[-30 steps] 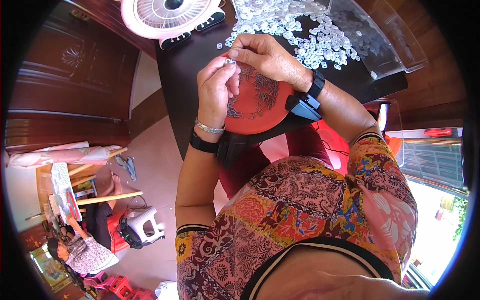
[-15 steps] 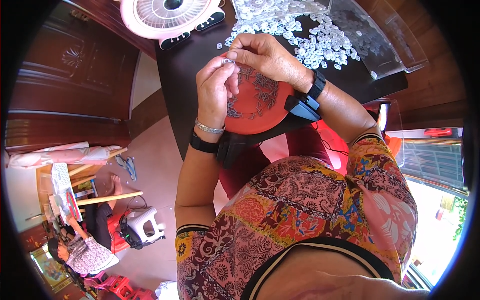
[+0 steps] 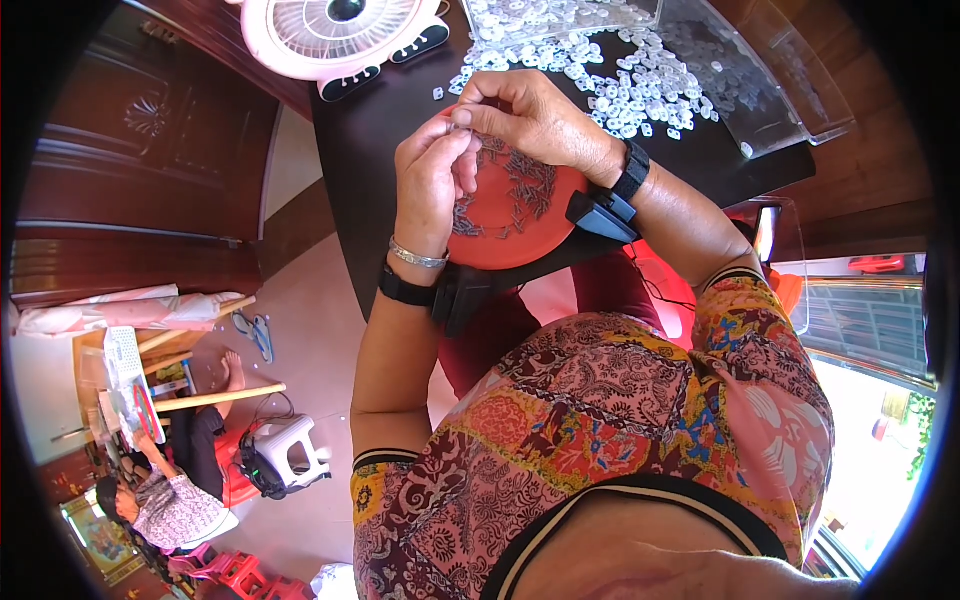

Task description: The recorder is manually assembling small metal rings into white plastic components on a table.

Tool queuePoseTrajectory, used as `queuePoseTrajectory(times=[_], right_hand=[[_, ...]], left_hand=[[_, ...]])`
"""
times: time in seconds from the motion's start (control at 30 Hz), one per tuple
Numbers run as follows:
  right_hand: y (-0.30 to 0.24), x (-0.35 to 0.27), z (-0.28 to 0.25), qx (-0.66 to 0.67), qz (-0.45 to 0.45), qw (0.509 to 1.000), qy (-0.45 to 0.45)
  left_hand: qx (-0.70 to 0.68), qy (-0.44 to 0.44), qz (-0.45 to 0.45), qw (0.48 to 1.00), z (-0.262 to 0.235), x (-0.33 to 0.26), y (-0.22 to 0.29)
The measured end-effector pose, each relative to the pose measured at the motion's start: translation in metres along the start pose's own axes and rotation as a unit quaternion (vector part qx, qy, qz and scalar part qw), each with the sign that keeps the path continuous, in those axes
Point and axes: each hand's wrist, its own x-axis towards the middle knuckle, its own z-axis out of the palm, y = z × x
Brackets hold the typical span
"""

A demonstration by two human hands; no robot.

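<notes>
Above an orange-red plate point(image 3: 520, 250), my two hands meet at the fingertips. My left hand point(image 3: 430, 170) is closed in a pinch on a small whitish plastic piece, now mostly covered by the fingers. The right hand point(image 3: 530, 118) pinches at the same spot with thumb and forefinger; what it holds, if anything, is too small to make out. Small grey metal screws point(image 3: 530, 185) lie scattered on the plate below. Beyond my right hand spreads a heap of small translucent plastic pieces point(image 3: 640, 95) with holes, on the dark table point(image 3: 360, 160).
A pink fan point(image 3: 330, 40) stands at the far left of the table. Clear plastic bins point(image 3: 790, 90) sit at the far right, one tipped toward the pieces. To the left, another person point(image 3: 185, 505) sits near a white stool point(image 3: 290, 450).
The plastic piece that showed between my fingertips is now mostly covered. My right fingers have shifted slightly closer over the left thumb; little else differs.
</notes>
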Motion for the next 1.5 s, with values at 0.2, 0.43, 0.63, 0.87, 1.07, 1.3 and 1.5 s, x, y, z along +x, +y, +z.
queuePoseTrajectory(times=[0.2, 0.43, 0.63, 0.87, 1.07, 1.3, 1.5], right_hand=[[-0.0038, -0.0004, -0.0003, -0.012, -0.015, 1.0, 0.003], [-0.0031, -0.0013, 0.0006, -0.033, -0.015, 0.999, 0.005], [-0.0046, -0.001, 0.0, -0.048, -0.036, 0.998, 0.011], [-0.0053, -0.0016, -0.0005, -0.073, -0.054, 0.996, 0.019], [-0.0065, -0.0017, 0.0003, -0.071, -0.04, 0.997, 0.016], [-0.0014, -0.0005, 0.0007, -0.052, -0.051, 0.997, 0.03], [-0.0032, -0.0013, 0.0013, -0.053, -0.051, 0.997, 0.027]], left_hand=[[-0.002, -0.004, 0.0, 1.0, -0.0012, 0.0011, -0.0022], [0.006, -0.004, -0.006, 1.0, -0.0012, 0.0007, -0.0015], [0.001, -0.001, -0.001, 1.0, -0.0006, 0.0012, -0.0027], [-0.012, 0.0, 0.002, 1.0, -0.0006, 0.0014, -0.0036], [-0.016, 0.004, 0.005, 1.0, -0.0008, 0.0014, -0.0039], [-0.015, 0.0, 0.007, 1.0, -0.0008, 0.0014, -0.0029], [-0.026, 0.007, 0.007, 1.0, -0.0003, 0.0008, -0.0034]])
